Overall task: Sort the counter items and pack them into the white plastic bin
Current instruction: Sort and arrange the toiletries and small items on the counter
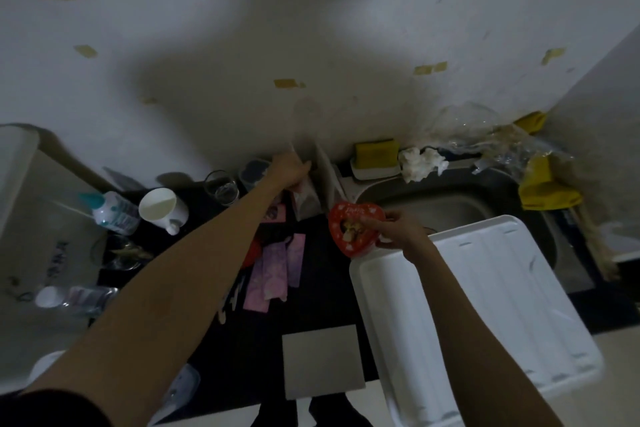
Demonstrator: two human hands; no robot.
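My right hand (398,229) grips a red heart-shaped box (353,229) just beyond the far left corner of the white plastic bin (502,305), which lies over the sink's near edge. My left hand (292,168) reaches to the back of the dark counter and rests on a pale packet (304,199) beside an upright white board (330,180); its fingertips are hidden, so I cannot see whether they grip. Pink and purple packets (273,270) lie on the counter under my left forearm.
A white cup (162,206), a glass (221,185), a small bottle (116,210) and a lying plastic bottle (76,298) crowd the counter's left. A yellow sponge in a holder (374,158), crumpled tissue (420,163) and plastic bags (502,146) line the sink's back. A grey card (322,360) lies near the front edge.
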